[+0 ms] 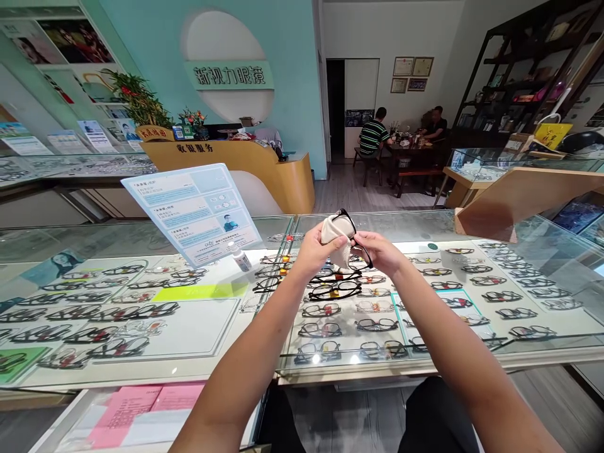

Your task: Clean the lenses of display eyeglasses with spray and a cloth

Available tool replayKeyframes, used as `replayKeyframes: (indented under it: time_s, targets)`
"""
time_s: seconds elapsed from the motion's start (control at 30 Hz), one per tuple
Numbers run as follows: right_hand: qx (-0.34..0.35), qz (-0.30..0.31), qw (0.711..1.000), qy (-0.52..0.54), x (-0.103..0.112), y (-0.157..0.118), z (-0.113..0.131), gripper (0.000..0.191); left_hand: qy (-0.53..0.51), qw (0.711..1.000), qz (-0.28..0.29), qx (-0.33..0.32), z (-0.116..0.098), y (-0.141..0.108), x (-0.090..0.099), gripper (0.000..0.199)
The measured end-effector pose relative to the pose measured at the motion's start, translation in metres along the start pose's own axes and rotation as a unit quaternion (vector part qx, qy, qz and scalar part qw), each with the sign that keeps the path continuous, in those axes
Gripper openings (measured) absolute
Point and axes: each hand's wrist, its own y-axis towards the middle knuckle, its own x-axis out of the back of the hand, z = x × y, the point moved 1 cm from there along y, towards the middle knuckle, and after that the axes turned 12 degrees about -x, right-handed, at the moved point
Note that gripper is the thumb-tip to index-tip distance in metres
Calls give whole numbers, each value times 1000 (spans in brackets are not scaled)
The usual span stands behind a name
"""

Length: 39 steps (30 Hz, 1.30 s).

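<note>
Black-framed eyeglasses (353, 225) are held up over the glass display counter (330, 372); the left fingers (336, 244) pinch a beige cloth (331, 231) against one lens, the right fingers (367, 241) grip the frame. Beneath lie rows of spectacles (335, 290); left, a white bottle (241, 259); far, a cashier's desk (293, 182).

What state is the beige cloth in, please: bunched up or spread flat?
Bunched up: the cloth is gathered in the left hand, against the black glasses.
</note>
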Motion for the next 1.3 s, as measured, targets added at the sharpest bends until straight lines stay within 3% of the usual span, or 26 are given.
replayKeyframes:
  time_s: [0.23, 0.4, 0.47, 0.6, 0.67, 0.73, 0.9, 1.0, 1.2, 1.3]
  targets:
    - [-22, 40, 999, -10, -16, -1, -9, 40, 26, 997, -73, -25, 0, -4, -9, 51]
    - [-17, 46, 998, -37, -26, -3, -7, 45, 27, 991, -124, -39, 5, -1, -5, 55]
    - [2, 29, 999, -38, -24, -6, -2, 43, -2, 995, -96, -29, 7, 1, -1, 57]
    - [7, 14, 999, -50, -16, -10, 7, 40, -78, 997, 14, -6, 1, 2, 1, 55]
    - [-5, 14, 999, -39, -14, -11, 7, 42, -77, 996, 33, -15, -4, 0, -1, 62]
    - [-16, 20, 999, -21, -15, -11, 4, 42, -62, 998, 19, -26, -7, -2, -5, 67]
    - [-25, 60, 998, -20, -29, -9, -4, 44, -11, 996, -75, -42, -8, -7, -14, 49]
    - [-9, 51, 998, -31, -34, -10, -4, 46, -5, 993, -114, -43, -7, -5, -11, 50]
    - [9, 1, 999, -41, -25, -13, 5, 40, -11, 999, 29, -14, -13, 2, 6, 52]
    - [3, 13, 1000, -25, -26, -15, 6, 40, -1, 999, 38, -18, -16, 1, 6, 54]
